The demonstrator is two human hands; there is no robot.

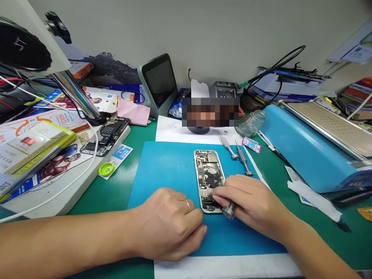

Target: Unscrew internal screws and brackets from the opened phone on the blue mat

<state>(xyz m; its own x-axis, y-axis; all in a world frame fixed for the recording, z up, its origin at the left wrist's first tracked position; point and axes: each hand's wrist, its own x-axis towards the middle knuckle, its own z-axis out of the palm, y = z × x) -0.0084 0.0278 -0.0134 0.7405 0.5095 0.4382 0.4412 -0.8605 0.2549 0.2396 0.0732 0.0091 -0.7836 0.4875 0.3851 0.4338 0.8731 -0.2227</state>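
An opened smartphone lies on the blue mat, its inner parts exposed. My right hand is closed around a grey precision screwdriver. Its knob end sticks out toward me under the fingers. The driver's tip is hidden by my fingers, which rest over the phone's lower right side. Beside the phone's lower left corner, my left hand rests on the mat as a loose fist with a ring on one finger. Nothing shows between its thumb and curled fingers.
Two more precision screwdrivers lie beyond my right hand. A glass jar stands behind them, with a blue machine on the right. Another opened phone lies on the left, near a green cap and a metal post.
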